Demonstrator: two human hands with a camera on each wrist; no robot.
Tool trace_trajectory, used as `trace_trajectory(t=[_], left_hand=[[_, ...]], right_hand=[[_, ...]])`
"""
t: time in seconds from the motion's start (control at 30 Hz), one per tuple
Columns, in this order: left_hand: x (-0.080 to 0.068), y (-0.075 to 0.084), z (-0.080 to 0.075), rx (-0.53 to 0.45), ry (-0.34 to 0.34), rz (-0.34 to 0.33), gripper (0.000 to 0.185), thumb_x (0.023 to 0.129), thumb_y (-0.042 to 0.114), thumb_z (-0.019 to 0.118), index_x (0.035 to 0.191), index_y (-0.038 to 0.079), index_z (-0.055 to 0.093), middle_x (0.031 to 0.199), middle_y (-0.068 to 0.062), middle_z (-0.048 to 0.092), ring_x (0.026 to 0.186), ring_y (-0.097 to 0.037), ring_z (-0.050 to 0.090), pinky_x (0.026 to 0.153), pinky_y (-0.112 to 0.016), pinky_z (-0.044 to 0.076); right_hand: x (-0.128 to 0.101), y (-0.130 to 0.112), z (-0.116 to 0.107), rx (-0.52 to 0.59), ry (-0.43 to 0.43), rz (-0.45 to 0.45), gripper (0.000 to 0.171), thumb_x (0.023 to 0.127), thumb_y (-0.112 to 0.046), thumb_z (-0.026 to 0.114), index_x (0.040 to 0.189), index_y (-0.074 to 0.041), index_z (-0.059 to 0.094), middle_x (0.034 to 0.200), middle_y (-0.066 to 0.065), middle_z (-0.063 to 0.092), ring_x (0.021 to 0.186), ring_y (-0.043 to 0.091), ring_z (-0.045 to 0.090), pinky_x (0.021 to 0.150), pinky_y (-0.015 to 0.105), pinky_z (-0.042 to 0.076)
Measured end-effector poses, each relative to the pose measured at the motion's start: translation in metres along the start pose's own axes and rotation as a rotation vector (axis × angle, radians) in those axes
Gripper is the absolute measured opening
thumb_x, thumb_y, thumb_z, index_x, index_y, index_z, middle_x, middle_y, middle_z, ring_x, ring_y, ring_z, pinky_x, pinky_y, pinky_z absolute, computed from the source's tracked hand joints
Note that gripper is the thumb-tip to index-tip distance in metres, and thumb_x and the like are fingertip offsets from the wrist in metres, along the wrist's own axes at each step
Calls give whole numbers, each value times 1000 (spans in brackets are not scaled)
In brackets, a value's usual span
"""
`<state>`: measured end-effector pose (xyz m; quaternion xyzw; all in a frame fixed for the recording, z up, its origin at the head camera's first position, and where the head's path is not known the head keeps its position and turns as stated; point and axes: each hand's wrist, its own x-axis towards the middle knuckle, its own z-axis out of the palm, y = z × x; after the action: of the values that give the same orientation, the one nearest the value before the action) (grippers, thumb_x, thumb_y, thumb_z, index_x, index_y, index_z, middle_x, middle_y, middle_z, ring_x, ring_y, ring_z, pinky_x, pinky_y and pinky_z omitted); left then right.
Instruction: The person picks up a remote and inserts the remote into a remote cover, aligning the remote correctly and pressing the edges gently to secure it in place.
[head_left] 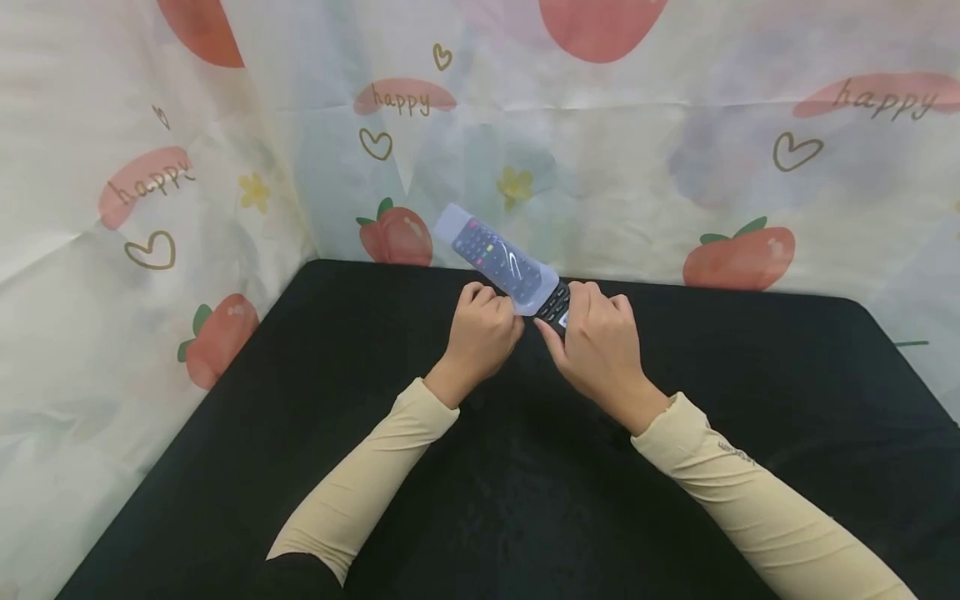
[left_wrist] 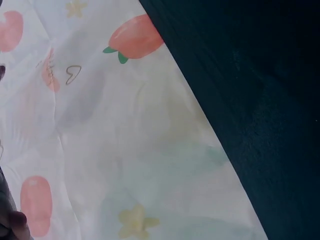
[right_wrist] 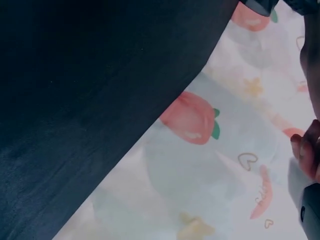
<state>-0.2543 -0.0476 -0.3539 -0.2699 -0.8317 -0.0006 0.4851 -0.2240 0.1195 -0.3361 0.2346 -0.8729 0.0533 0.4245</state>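
- I see my two hands up over the black table (head_left: 300,467), near its far edge, and they share one remote (head_left: 557,307).
- Most of the remote sits inside a clear cover (head_left: 491,254). The covered part sticks up and away to the left. A short black end pokes out by my right hand.
- My left hand (head_left: 483,333) has its fingers curled at the open edge of the clear cover, and I think it pinches that edge.
- My right hand (head_left: 600,342) has its fingers curled round the bare black end of the remote.
- The wrist views do not help much. They show mostly the black table and the strawberry cloth (head_left: 742,254) behind it, with just a bit of finger at the edge.
- To do this bit well, I think the right hand should hold the bare end tight and keep it straight in line with the cover.
- I think the left hand should work the cover's edge a little on each side, so it does not bunch up or twist.
- I would keep both hands over the table, so a slip lands soft.
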Motion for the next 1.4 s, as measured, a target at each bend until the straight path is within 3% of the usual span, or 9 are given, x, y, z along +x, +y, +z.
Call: trace_trajectory(t=[0.43,0.57,0.67,0.77,1.0,1.2,1.3,1.4], left_hand=[[-1,2,-4,-36,-27,117,29,81,16,62,55,10,50,49,-1,50,59,-16,52,79,-32,44],[0,-1,-5,7,-46,105,30,83,17,62,56,10,51,50,-1,51,60,-16,53,79,-32,43],[0,-4,-8,61,-93,87,29,87,22,61,61,11,58,55,-1,57,63,-16,56,80,-34,43],[-2,-6,-12,68,-130,117,27,90,28,60,68,12,63,63,0,64,66,-15,58,79,-33,44],[-1,-20,-31,-26,-50,230,23,90,33,61,84,12,60,74,-2,61,73,-18,58,77,-33,45],[4,-20,-34,-76,-196,328,28,93,45,51,96,17,54,85,-2,51,79,-19,49,82,-35,41],[4,-14,-34,-101,-247,387,21,96,40,47,95,20,53,85,-1,50,77,-17,48,79,-34,40],[3,-11,-35,-121,-250,429,12,99,29,45,92,21,51,83,0,50,74,-16,47,77,-33,39]], right_hand=[[5,-1,4,26,-11,20,50,77,-31,72,98,10,53,77,19,55,64,31,53,59,43,40],[6,6,7,47,-19,-18,51,78,-32,72,101,10,54,80,20,57,67,32,56,62,44,42],[7,14,8,50,-29,-78,53,78,-32,74,103,10,54,81,19,57,69,32,57,65,45,43],[5,25,7,33,-28,-161,56,75,-33,77,103,9,54,80,18,56,70,31,56,67,45,43],[-3,52,7,52,55,-454,65,57,-30,88,99,4,53,79,16,56,70,30,56,71,49,46],[-12,59,7,75,64,-646,67,50,-35,90,96,0,56,78,11,56,71,27,55,71,48,47],[-18,55,7,91,46,-688,63,56,-39,86,96,-2,56,78,10,57,71,26,55,73,47,47],[-22,52,6,102,28,-702,52,74,-44,73,98,-1,57,80,10,57,71,26,55,73,48,47]])
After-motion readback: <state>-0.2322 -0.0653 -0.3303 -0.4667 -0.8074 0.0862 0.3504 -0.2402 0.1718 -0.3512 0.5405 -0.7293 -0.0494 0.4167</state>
